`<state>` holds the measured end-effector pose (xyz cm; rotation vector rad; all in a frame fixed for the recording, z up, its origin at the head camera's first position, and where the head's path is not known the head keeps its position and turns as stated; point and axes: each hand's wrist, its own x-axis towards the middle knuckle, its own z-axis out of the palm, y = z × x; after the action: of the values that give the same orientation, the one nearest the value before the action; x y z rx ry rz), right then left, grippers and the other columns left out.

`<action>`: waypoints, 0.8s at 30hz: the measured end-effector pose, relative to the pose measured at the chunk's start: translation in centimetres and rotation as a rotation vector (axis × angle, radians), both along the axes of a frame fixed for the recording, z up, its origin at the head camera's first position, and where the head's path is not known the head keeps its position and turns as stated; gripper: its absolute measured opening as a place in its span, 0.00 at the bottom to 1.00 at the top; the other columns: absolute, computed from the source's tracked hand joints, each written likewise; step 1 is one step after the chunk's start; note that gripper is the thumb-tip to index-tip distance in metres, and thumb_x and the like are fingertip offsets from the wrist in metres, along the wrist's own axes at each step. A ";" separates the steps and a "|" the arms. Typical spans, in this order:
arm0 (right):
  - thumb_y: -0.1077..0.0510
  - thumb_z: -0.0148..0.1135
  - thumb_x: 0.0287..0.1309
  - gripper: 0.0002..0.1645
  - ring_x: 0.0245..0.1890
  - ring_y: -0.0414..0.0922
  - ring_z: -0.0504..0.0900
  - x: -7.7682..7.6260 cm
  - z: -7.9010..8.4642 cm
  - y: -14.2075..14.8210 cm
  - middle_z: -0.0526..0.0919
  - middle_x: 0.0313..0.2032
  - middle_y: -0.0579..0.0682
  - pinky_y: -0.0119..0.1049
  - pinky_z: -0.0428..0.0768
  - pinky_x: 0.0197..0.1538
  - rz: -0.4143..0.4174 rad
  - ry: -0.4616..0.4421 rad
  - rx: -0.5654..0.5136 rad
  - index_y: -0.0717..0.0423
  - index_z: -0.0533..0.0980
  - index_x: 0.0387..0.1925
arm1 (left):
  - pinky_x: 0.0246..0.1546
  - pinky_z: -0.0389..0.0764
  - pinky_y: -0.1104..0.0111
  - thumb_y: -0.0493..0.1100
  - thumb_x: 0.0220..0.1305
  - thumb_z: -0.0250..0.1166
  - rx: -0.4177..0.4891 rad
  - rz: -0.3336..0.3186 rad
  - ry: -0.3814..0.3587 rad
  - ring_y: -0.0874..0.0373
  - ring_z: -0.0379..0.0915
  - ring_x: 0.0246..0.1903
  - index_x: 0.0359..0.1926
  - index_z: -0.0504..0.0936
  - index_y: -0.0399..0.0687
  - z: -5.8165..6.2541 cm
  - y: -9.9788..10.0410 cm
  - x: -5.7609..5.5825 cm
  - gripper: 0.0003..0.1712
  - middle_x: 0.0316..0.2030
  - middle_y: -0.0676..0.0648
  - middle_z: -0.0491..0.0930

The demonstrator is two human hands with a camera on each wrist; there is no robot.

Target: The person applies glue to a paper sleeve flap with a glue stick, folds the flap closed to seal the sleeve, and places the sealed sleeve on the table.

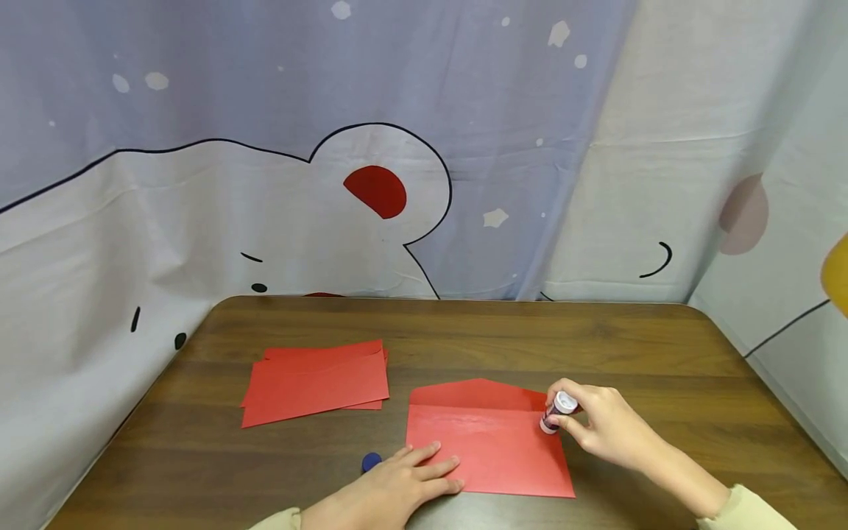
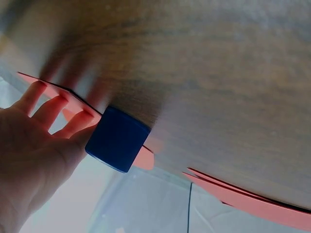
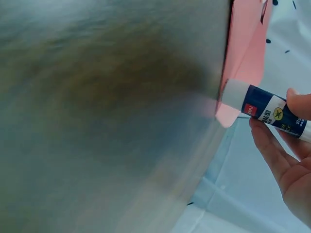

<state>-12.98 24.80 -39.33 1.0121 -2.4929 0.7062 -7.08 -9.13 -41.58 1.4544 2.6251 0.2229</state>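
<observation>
A red envelope lies on the wooden table with its pointed flap unfolded toward the back. My left hand rests on its lower left part, fingers spread and straight. Close beside that hand stands a blue glue cap, also seen in the head view. My right hand pinches a glue stick with a dark blue label and white ends. Its uncapped lower end is right at the envelope's right edge, just below the flap fold, and the stick leans slightly.
Several more red envelopes lie in a loose overlapping stack at the back left of the table. A printed curtain hangs behind the table's far edge and along its sides.
</observation>
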 end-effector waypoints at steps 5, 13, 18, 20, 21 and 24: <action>0.65 0.76 0.39 0.22 0.25 0.23 0.74 0.3 -0.2 0.8 0.80 0.26 0.29 0.21 0.71 0.29 -0.030 0.022 -0.016 0.44 0.75 0.34 | 0.62 0.70 0.52 0.72 0.59 0.55 -0.001 0.000 0.002 0.46 0.60 0.69 0.69 0.65 0.64 -0.1 0.0 0.0 0.40 0.70 0.51 0.64; 0.63 0.77 0.37 0.23 0.26 0.25 0.75 0.2 -0.7 0.2 0.79 0.26 0.28 0.22 0.73 0.31 -0.025 0.078 -0.042 0.43 0.76 0.35 | 0.63 0.69 0.52 0.72 0.59 0.55 0.002 0.003 0.004 0.46 0.60 0.69 0.69 0.66 0.64 0.0 -0.1 0.1 0.40 0.70 0.51 0.64; 0.63 0.77 0.38 0.22 0.27 0.26 0.76 -0.1 -1.1 -1.6 0.80 0.27 0.29 0.22 0.73 0.32 0.046 0.091 -0.085 0.43 0.76 0.35 | 0.63 0.68 0.52 0.72 0.60 0.55 0.007 0.001 -0.024 0.46 0.59 0.69 0.69 0.66 0.63 0.0 -0.1 0.0 0.40 0.70 0.51 0.63; 0.63 0.76 0.39 0.21 0.27 0.26 0.77 -0.2 -1.3 -2.7 0.81 0.27 0.30 0.21 0.74 0.33 0.093 0.083 -0.099 0.44 0.76 0.35 | 0.63 0.69 0.52 0.72 0.60 0.55 0.011 0.001 -0.036 0.45 0.59 0.69 0.69 0.66 0.63 0.0 -0.1 -0.1 0.40 0.70 0.51 0.63; 0.63 0.76 0.39 0.21 0.27 0.26 0.77 -0.3 -1.3 -3.4 0.81 0.27 0.30 0.20 0.74 0.33 0.114 0.077 -0.103 0.44 0.76 0.35 | 0.63 0.69 0.52 0.72 0.60 0.55 0.011 0.000 -0.040 0.45 0.59 0.69 0.69 0.66 0.64 -0.1 -0.1 -0.1 0.39 0.70 0.51 0.63; 0.62 0.76 0.41 0.19 0.28 0.27 0.78 -0.6 -1.4 -5.3 0.81 0.27 0.32 0.21 0.75 0.34 0.167 0.062 -0.109 0.46 0.76 0.35 | 0.62 0.69 0.51 0.72 0.60 0.55 0.014 0.004 -0.055 0.46 0.59 0.69 0.69 0.66 0.64 -0.1 0.0 -0.1 0.39 0.70 0.51 0.63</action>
<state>-13.60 19.45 -40.71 1.1926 -2.3093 0.8380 -7.20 -9.18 -41.72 1.4260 2.5887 0.2777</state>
